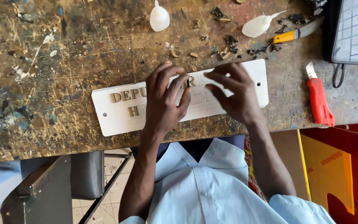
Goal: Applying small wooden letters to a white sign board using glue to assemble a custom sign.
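A long white sign plate [117, 120] with gold cut-out letters set into it lies across a worn, paint-splashed workbench [54, 62]. My left hand [164, 99] rests flat on the middle of the plate, fingers spread over the letters. My right hand [235, 93] is beside it on the plate's right half, fingertips pressing near a gold letter [192, 81] between the two hands. Whether either hand pinches a loose letter is hidden by the fingers.
Two white squeeze bottles [159, 17] [258, 25], a yellow-handled knife [297, 33], a red utility cutter [320, 99], loose gold letter scraps [224, 47] and a phone [351, 29] lie on the bench. A yellow and red box [332, 174] stands lower right; a metal stool [63, 182] lower left.
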